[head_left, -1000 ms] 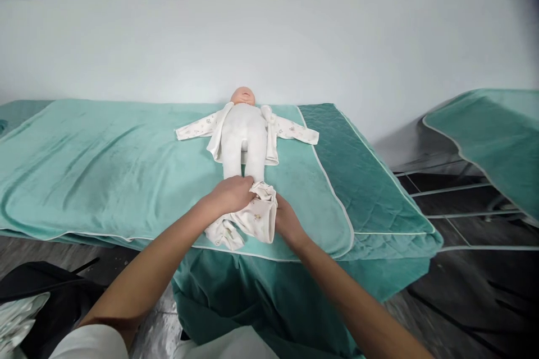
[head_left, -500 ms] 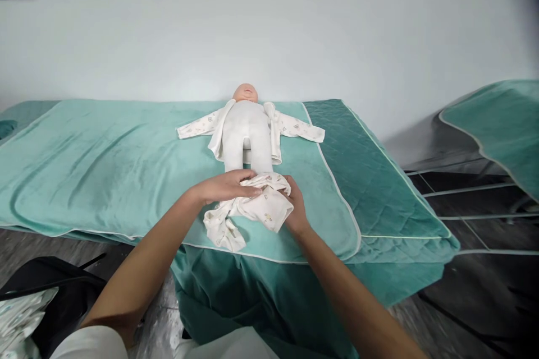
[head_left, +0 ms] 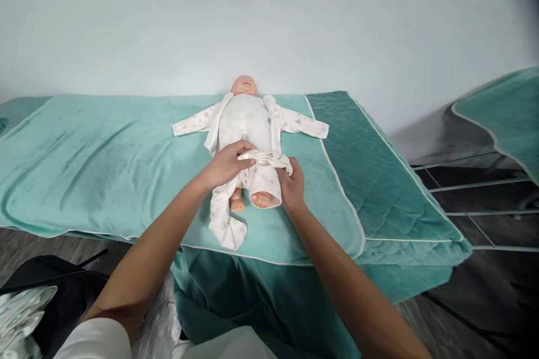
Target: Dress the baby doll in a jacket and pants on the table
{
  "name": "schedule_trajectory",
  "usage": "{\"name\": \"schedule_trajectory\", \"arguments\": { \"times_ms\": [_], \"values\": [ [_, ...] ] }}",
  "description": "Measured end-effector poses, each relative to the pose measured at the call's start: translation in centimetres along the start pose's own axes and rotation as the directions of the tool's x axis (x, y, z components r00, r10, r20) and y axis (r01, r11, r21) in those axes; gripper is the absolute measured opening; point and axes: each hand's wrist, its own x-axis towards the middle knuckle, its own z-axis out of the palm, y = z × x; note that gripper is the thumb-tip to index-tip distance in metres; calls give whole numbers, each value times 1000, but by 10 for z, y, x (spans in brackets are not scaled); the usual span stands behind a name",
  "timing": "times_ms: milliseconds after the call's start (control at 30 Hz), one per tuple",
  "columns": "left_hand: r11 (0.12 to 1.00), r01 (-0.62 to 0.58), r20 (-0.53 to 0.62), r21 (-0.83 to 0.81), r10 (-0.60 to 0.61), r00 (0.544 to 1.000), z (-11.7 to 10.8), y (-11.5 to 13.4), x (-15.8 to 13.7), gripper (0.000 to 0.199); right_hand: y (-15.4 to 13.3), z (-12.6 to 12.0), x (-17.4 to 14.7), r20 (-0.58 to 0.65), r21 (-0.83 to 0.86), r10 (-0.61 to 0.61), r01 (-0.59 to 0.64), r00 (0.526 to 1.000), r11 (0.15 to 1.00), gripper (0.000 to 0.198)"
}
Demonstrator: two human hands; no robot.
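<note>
A baby doll (head_left: 244, 118) lies on its back, head toward the wall, its white patterned top (head_left: 300, 122) spread open at the front. Small printed baby pants (head_left: 265, 176) are around the leg on the right, and that foot (head_left: 261, 198) shows at the cuff. The other pant leg (head_left: 226, 219) hangs loose beside the bare left-side foot (head_left: 237, 201). My left hand (head_left: 231, 164) pinches the bunched waistband from the left. My right hand (head_left: 291, 182) grips the waistband's right side, its fingers partly hidden by the cloth.
A light green blanket (head_left: 105, 162) covers the bed, over a darker quilted cover (head_left: 379, 179) at the right. The white wall (head_left: 269, 28) stands behind. At lower left is a black chair or bag (head_left: 63, 297) with packaged items. Metal rails (head_left: 484, 185) run at the right.
Both hands have moved up the doll's legs with the pants. The right-side foot now shows through the cuff, and the other foot has come into view.
</note>
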Motion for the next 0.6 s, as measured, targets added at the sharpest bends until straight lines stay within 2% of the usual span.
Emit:
{"name": "schedule_trajectory", "arguments": {
  "times_ms": [133,233,300,400,467,533,600],
  "values": [
    [997,-20,-103,72,28,994,5,-6,11,19,-2,5,14,-68,3,6,-5,998,1000,17],
    [993,-8,-173,117,28,984,7,-7,15,16,-2,6,20,-69,7,-13,13,998,1000,14],
    [996,16,-179,93,1,984,5,-6,15,17,0,6,21,-57,15,1,-1,998,1000,12],
    [997,68,-111,-26,-71,991,-4,-4,9,24,4,7,21,-48,13,49,-48,998,999,13],
    [985,105,-63,-137,-114,991,-12,-6,2,29,4,6,19,-40,8,32,-32,999,999,17],
    [956,128,-51,-264,-147,988,-19,-12,-5,32,-2,5,18,-4,-11,-65,65,998,998,22],
    [916,116,-80,-384,-158,984,-22,-18,-10,33,-14,3,17,81,-40,-193,197,978,980,26]
  ]
}}
